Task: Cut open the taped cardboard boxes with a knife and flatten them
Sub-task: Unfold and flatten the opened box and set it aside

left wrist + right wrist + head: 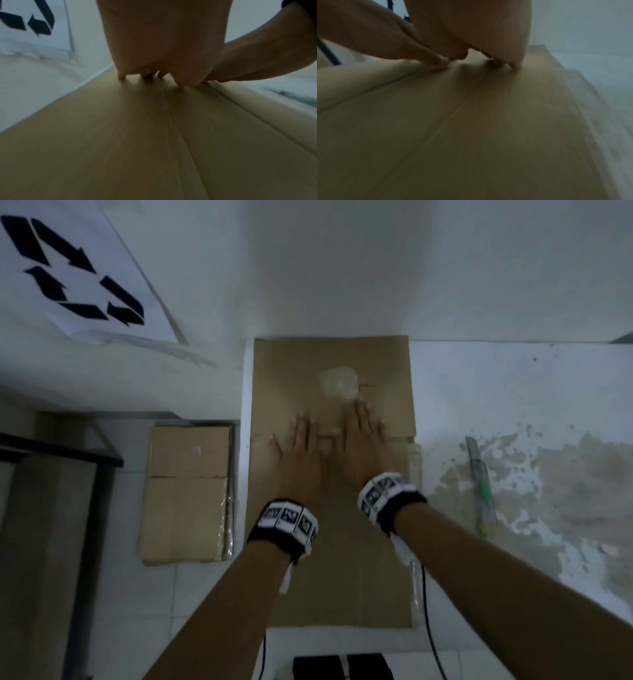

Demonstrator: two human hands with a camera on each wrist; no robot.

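**Operator:** Cardboard box [329, 364], brown and pressed flat, lies on the white bench [479, 392] along its left edge, reaching from the far wall towards me. A pale torn patch shows on its far half.

**Observer:** Where are your hands?

**Operator:** Both are palm-down on the cardboard, side by side near its middle. My left hand [301, 453] has its fingers straight and spread, tips touching the sheet. My right hand [361, 443] sits just beside it, fingers likewise straight and slightly fanned, reaching a little farther towards the torn patch. Neither grips anything. From the left wrist view I see the fingertips [122, 77] meeting the cardboard beside a crease.

**Observer:** And the knife?

**Operator:** The grey utility knife with a green slider [481, 484] lies on the bench to the right of the box, well apart from my right hand, on a stained, worn area of the surface.

**Observer:** Anything else?

**Operator:** A stack of flattened brown boxes [186, 494] rests on the tiled floor left of the bench. A white sheet printed with black recycling arrows [75, 268] is at the upper left.
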